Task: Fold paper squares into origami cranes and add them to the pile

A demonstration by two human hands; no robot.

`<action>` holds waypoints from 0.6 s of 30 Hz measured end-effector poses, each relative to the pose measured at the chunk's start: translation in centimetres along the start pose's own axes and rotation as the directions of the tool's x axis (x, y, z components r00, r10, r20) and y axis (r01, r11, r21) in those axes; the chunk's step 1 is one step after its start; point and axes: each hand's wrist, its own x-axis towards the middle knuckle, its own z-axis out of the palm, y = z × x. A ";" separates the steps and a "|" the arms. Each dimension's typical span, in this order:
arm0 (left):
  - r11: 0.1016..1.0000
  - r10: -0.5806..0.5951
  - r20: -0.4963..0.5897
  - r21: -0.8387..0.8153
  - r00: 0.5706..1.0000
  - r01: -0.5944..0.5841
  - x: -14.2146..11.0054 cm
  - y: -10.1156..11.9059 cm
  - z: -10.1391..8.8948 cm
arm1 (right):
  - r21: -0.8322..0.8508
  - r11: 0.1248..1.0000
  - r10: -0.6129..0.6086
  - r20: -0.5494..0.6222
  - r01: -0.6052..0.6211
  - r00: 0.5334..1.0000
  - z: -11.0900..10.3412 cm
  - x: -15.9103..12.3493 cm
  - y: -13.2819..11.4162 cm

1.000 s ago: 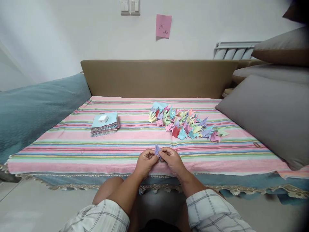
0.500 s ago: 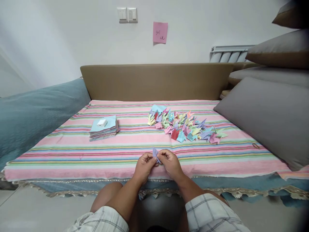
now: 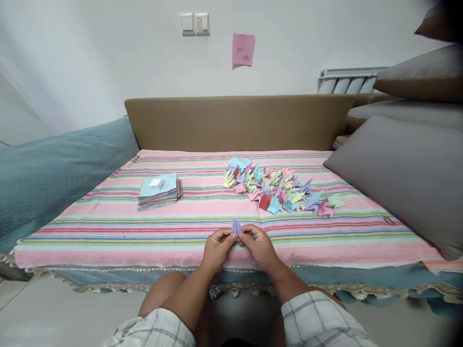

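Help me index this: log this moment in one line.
left hand, right hand: pinch purple paper | paper stack: left, white block atop | folded papers: right

- A pink sticky note is sticking to the white wall and is showing "301", handwritten in dark strokes.
- Below and to the right of that number, the same note is bearing a second, smaller handwritten line, starting with a stroke resembling "1"; the rest is staying too unclear to read.

Purple paper — between both hands
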 end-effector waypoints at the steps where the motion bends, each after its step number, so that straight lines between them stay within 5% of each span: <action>1: 0.999 0.045 -0.003 0.016 0.999 -0.045 0.1 0.0 -0.1 | 0.024 1.000 0.005 -0.016 -0.004 1.000 0.0 0.0 0.1; 9: 0.997 0.078 -0.016 -0.001 0.997 -0.078 0.2 0.0 0.0 | 0.077 0.995 0.060 0.019 -0.061 0.998 0.0 0.1 0.4; 14: 0.997 0.015 -0.086 -0.076 0.996 -0.021 0.1 0.4 0.4 | 0.080 0.996 0.050 0.000 -0.050 0.999 0.2 0.0 0.3; 18: 0.993 -0.040 -0.031 -0.108 0.999 0.037 0.2 0.6 0.3 | 0.077 0.995 0.064 0.033 -0.066 0.997 0.1 -0.1 -0.1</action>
